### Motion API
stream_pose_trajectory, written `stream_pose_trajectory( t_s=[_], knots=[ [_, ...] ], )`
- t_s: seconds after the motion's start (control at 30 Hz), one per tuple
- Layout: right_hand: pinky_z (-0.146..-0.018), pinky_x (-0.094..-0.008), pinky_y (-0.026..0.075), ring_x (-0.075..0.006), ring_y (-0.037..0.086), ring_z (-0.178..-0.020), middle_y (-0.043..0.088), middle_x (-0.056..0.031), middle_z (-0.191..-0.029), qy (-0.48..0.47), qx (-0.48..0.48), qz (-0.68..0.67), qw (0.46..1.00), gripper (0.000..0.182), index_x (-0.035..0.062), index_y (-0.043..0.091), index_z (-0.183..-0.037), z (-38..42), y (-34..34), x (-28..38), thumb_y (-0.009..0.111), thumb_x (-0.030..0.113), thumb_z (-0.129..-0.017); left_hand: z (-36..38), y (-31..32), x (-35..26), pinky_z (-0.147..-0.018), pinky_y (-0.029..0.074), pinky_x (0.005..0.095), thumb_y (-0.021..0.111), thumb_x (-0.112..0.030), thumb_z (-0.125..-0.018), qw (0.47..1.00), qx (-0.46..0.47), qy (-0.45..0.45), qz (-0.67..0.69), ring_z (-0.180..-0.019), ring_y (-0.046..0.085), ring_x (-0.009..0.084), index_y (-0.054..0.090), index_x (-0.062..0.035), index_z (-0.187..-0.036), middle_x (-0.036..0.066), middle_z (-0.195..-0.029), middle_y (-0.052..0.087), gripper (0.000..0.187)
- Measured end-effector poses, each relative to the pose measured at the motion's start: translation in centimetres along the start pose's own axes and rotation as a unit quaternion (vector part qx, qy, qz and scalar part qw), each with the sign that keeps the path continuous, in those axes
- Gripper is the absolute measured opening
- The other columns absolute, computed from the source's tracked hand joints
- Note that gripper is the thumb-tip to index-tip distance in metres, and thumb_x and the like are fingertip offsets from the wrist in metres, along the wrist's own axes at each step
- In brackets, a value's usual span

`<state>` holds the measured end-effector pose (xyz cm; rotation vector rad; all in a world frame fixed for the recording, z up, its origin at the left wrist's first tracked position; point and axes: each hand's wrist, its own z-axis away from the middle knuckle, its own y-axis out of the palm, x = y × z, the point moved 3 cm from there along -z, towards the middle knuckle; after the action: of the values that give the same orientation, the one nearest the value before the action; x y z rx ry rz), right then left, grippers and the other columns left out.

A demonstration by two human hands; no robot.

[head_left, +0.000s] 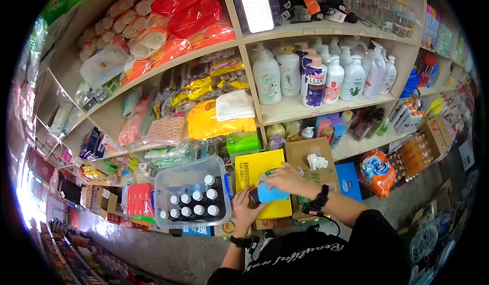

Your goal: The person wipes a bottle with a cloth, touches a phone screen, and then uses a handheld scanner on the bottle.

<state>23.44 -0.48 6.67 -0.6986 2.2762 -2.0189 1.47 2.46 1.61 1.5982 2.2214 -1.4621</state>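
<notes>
My left hand [246,207] is closed around a dark bottle [254,195] above a yellow box [261,169]. In my right hand [286,179] is a light blue cloth [272,192], which lies against the bottle's side. Part of the bottle is hidden by the cloth and my fingers. Left of my hands stands a clear plastic bin [192,169] with several dark, white-capped bottles [197,209] upright inside.
A brown carton [315,154] with a crumpled white tissue [317,162] on it is right of the yellow box. Shelves [326,109] with pump bottles [315,84] rise ahead. An orange bag [377,174] sits farther right.
</notes>
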Motion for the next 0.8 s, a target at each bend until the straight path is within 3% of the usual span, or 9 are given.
stream_pose_trajectory(
  t_s=[0.1,0.27,0.4,0.5,0.6,0.7,0.8],
  knots=[
    [-0.098,-0.0478,0.044,-0.0216,0.072,-0.101,0.077,-0.0005,-0.103,0.010,-0.031,0.030,0.999,0.027,0.0206,0.074,-0.113,2.3,-0.5,-2.2,0.073,0.028,-0.087,-0.5,-0.4,-1.0,-0.103,0.049,0.0439,0.098,-0.037,-0.065,1.000,-0.001,-0.003,0.002,-0.114,0.065,0.0336,0.073,0.0028,-0.118,0.014,-0.123,0.072,0.071],
    [-0.103,-0.0495,0.044,-0.0221,0.071,-0.106,0.077,-0.0014,-0.104,-0.041,-0.113,0.028,0.992,0.034,0.0174,0.075,-0.115,2.2,0.6,-0.1,0.075,0.033,-0.084,-0.5,-0.2,-0.5,-0.103,0.048,0.0455,0.097,-0.035,-0.063,1.000,0.014,0.013,0.021,-0.115,0.064,0.0341,0.072,0.0024,-0.121,0.014,-0.124,0.072,0.073],
    [-0.109,-0.0547,0.043,-0.0231,0.071,-0.106,0.078,-0.0018,-0.099,-0.044,-0.070,0.020,0.996,0.031,0.0173,0.077,-0.113,-1.4,2.5,4.3,0.072,0.034,-0.087,0.5,0.2,0.7,-0.103,0.047,0.0454,0.097,-0.034,-0.062,0.999,0.005,-0.014,0.045,-0.116,0.064,0.0351,0.072,0.0025,-0.122,0.015,-0.126,0.071,0.074],
    [-0.109,-0.0548,0.043,-0.0234,0.071,-0.104,0.078,-0.0012,-0.099,-0.014,-0.005,0.050,0.999,0.027,0.0200,0.078,-0.111,-2.5,2.7,3.9,0.071,0.034,-0.088,0.1,0.0,0.3,-0.102,0.049,0.0453,0.097,-0.033,-0.062,0.998,0.011,-0.037,0.054,-0.114,0.066,0.0360,0.073,0.0023,-0.118,0.016,-0.123,0.072,0.071],
    [-0.109,-0.0542,0.042,-0.0239,0.071,-0.101,0.078,-0.0010,-0.099,0.030,-0.040,0.008,0.999,0.023,0.0233,0.078,-0.109,-0.5,1.0,1.7,0.070,0.033,-0.090,-0.3,0.0,0.0,-0.101,0.050,0.0452,0.098,-0.034,-0.063,0.999,0.021,-0.014,0.031,-0.112,0.067,0.0354,0.073,0.0018,-0.117,0.017,-0.122,0.073,0.069],
    [-0.110,-0.0541,0.041,-0.0237,0.070,-0.103,0.079,-0.0009,-0.103,0.073,-0.005,0.002,0.997,0.024,0.0273,0.078,-0.113,1.6,0.3,-1.1,0.069,0.034,-0.092,-0.6,-0.3,-0.6,-0.102,0.048,0.0449,0.097,-0.037,-0.064,0.999,0.030,-0.008,0.018,-0.114,0.066,0.0336,0.073,0.0018,-0.119,0.015,-0.124,0.073,0.071],
    [-0.111,-0.0525,0.041,-0.0235,0.070,-0.106,0.079,-0.0002,-0.110,0.052,-0.065,0.007,0.996,0.028,0.0207,0.078,-0.114,3.0,0.0,-0.7,0.071,0.033,-0.090,-0.6,-0.4,-0.9,-0.102,0.049,0.0448,0.097,-0.036,-0.064,0.999,0.029,0.002,0.014,-0.113,0.066,0.0334,0.073,0.0016,-0.118,0.015,-0.124,0.073,0.070]
  ],
)
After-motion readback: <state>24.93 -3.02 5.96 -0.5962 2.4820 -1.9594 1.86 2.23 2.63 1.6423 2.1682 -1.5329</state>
